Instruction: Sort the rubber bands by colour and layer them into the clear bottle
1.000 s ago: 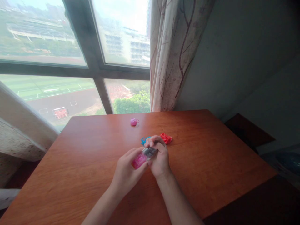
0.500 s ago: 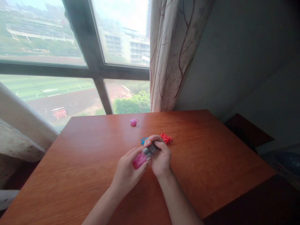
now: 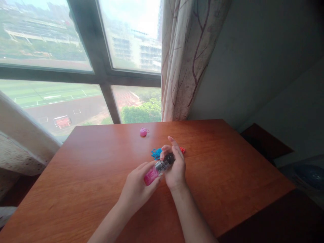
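A clear cylindrical container is held at a slant above the table. Its lower end is filled with pink pieces, a see-through section lies in the middle, and a black end points up and right. My left hand is wrapped round the pink end, thumb below and fingers above. Around the black end sits my right hand, its fingers lifted and spread, the palm side against or close to it. Behind the hands lies a blue tangle of small pieces; a red pile is mostly hidden by my right fingers.
A small round pink object with a strand-like piece stands near the far side of the wooden table. Past the table are a window and a patterned curtain. A dark surface borders the table at lower right.
My right fingers have loosened from the black end and stretched upward, showing more of it. More of the blue tangle shows and less of the red pile. My left hand keeps its hold.
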Available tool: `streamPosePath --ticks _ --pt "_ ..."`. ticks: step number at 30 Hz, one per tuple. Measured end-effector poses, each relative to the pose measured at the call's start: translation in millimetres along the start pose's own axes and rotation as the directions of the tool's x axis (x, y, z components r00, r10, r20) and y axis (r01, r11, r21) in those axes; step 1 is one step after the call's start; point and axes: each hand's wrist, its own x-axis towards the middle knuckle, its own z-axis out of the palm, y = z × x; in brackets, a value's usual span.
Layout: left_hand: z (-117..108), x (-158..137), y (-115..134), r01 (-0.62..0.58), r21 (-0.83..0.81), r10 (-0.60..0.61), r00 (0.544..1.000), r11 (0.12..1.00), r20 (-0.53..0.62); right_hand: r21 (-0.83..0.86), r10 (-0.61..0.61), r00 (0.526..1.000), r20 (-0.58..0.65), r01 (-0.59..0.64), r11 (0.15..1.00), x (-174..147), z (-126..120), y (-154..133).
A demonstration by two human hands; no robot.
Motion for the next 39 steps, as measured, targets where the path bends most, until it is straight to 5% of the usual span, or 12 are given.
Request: streamPosePath --ticks 11,19,33,39 --pt "2 -2 -3 0.004 -0.003 -0.004 0.998 1.0 -0.064 -0.035 -0.03 0.997 0.066 0.032 0.999 -3 -1 5" --pt "-3 -4 -7 -0.076 0.049 0.078 0.996 0.996 -0.041 -0.019 0.16 0.967 0.198 -0.159 0.987 1 -6 5" --pt "-4 -3 -7 -0.011 0.067 0.006 0.997 0.998 0.078 0.089 0.139 0.989 -0.044 -0.135 0.987 9 -8 -3" --pt "-6 -3 -6 -0.015 0.086 0.006 0.995 0.996 0.102 -0.066 0.16 0.983 0.088 -0.155 0.986 8 -10 -4"
